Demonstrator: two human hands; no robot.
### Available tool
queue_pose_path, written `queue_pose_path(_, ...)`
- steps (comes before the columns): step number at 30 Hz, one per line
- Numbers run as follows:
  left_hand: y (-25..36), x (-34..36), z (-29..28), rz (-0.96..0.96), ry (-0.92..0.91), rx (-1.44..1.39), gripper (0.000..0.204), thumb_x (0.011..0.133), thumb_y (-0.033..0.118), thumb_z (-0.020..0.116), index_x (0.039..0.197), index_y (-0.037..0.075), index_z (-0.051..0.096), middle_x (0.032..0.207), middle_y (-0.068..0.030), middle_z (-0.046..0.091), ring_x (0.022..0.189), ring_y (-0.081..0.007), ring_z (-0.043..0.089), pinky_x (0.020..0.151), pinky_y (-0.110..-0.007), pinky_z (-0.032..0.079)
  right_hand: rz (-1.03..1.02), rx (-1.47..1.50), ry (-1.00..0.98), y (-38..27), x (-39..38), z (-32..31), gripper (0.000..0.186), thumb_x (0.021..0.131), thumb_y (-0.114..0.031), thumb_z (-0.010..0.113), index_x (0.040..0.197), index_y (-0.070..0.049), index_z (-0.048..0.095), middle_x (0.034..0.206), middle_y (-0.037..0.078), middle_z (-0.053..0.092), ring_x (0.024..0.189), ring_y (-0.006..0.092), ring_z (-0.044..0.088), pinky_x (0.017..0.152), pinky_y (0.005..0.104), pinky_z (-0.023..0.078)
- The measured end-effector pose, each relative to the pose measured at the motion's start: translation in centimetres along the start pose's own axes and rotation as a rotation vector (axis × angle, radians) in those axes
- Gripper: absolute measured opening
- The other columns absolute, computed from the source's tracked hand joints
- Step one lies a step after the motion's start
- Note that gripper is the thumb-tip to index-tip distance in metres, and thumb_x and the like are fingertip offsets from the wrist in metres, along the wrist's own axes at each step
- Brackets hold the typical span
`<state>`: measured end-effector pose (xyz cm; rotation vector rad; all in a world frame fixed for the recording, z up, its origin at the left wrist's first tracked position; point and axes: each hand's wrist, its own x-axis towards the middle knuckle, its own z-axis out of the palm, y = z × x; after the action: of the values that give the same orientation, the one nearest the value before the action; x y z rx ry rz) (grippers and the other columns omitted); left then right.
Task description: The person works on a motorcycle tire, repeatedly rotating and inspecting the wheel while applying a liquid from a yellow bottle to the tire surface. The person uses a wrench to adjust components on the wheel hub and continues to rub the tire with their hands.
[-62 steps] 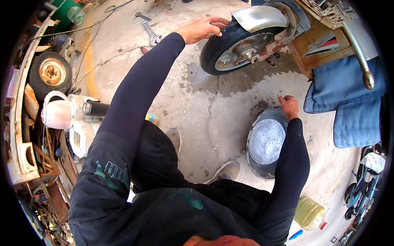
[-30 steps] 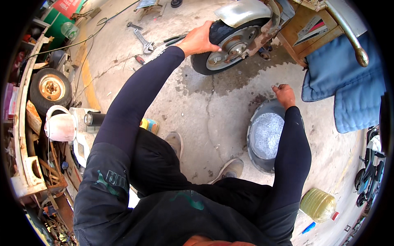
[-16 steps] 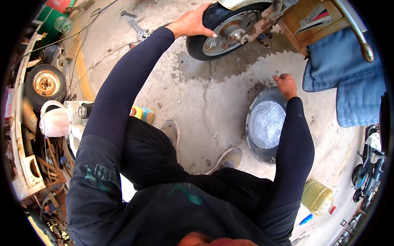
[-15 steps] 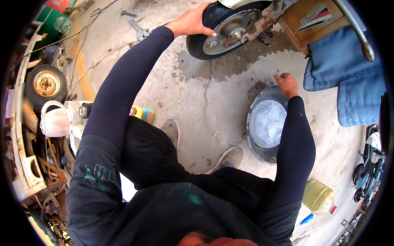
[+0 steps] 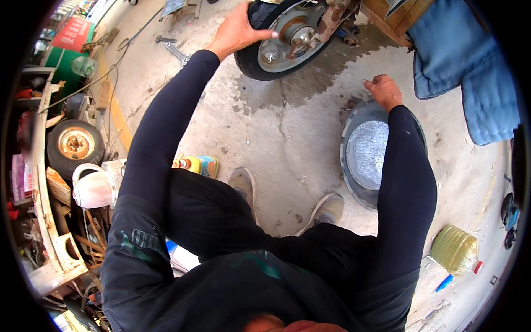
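Left hand [image 5: 235,32] clasping tyre [image 5: 250,62], thumb and fingers sitting wide, apparently steadying | right hand [image 5: 384,91] hanging by bucket [image 5: 362,113], half-curled, hold: can't tell | next: probably needing steady left hold

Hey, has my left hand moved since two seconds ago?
Yes. Against the wheel hub, your left hand has come lower and closer in the picture: its thumb, then above the hub, is now roughly level with it.

Cracked conc. flr [image 5: 238,138], yel. line [image 5: 120,122].
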<state>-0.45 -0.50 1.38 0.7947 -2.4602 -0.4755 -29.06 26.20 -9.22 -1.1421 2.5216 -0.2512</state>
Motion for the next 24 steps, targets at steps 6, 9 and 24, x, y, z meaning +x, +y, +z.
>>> queue_pose_path(6,-2.0,0.1,0.8,0.043,-0.129,0.088,0.097,0.065,0.038,0.09,0.14,-0.001,0.042,0.127,-0.0214,0.061,0.118,-0.0306,0.061,0.103,-0.037,0.047,-0.024,0.025,-0.01,-1.2,0.1,0.0,0.043,0.088,-0.044,0.063,0.1,-0.003,0.074,0.107,0.021,0.07,0.106,0.0371,0.064,0.092,0.045,0.05)
queue_pose_path(9,-4.0,0.7,1.0,0.049,-0.156,0.058,0.094,0.067,0.037,0.09,0.138,-0.003,0.044,0.126,-0.0197,0.062,0.114,-0.0258,0.062,0.101,-0.035,0.048,-0.049,0.032,0.008,-1.6,0.6,0.4,0.043,0.088,-0.043,0.063,0.101,-0.003,0.074,0.107,0.021,0.07,0.105,0.0375,0.064,0.092,0.0453,0.05)
queue_pose_path(24,-5.7,1.9,-0.3,-0.005,-0.249,-0.138,0.094,0.06,0.029,0.088,0.138,-0.002,0.046,0.12,-0.0203,0.064,0.111,-0.0284,0.063,0.098,-0.034,0.048,-0.053,-0.014,0.004,0.6,1.1,2.2,0.045,0.086,-0.046,0.062,0.093,-0.003,0.075,0.099,0.023,0.07,0.099,0.0406,0.066,0.088,0.048,0.051)
